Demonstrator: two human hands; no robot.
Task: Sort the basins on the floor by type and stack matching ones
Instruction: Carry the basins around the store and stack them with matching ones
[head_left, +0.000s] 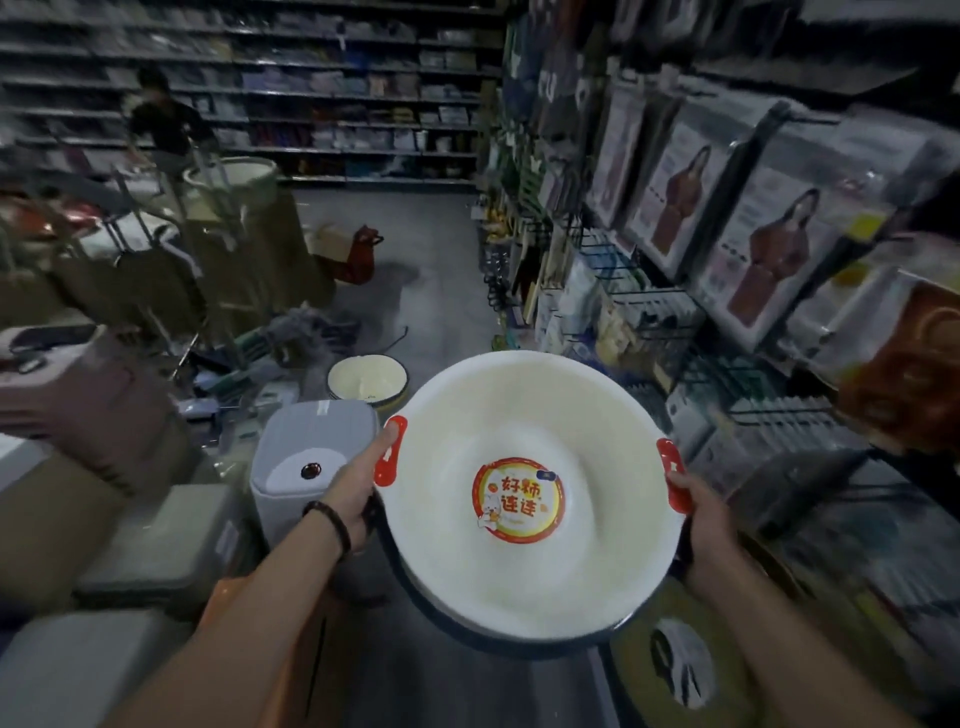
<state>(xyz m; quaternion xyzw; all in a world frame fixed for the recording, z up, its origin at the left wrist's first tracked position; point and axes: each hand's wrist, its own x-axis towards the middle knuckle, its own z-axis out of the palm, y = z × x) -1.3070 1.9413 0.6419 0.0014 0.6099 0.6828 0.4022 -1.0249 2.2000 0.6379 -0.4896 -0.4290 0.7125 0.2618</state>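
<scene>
I hold a large white basin (524, 566) with two red handles and a round red and yellow sticker inside it, up in front of me over the aisle. A dark rim shows under it, so it may sit in a second basin. My left hand (358, 488) grips the left side by the red handle. My right hand (698, 525) grips the right side below the other red handle. A smaller cream basin with a dark blue rim (368, 382) stands on the floor further along the aisle.
A grey lidded bin (311, 467) stands left of the basin. Cardboard boxes (52, 519) and grey containers crowd the left. Shop shelves with packaged goods (753, 234) line the right. Another person (161, 119) stands far back left. Bare floor (441, 291) lies ahead.
</scene>
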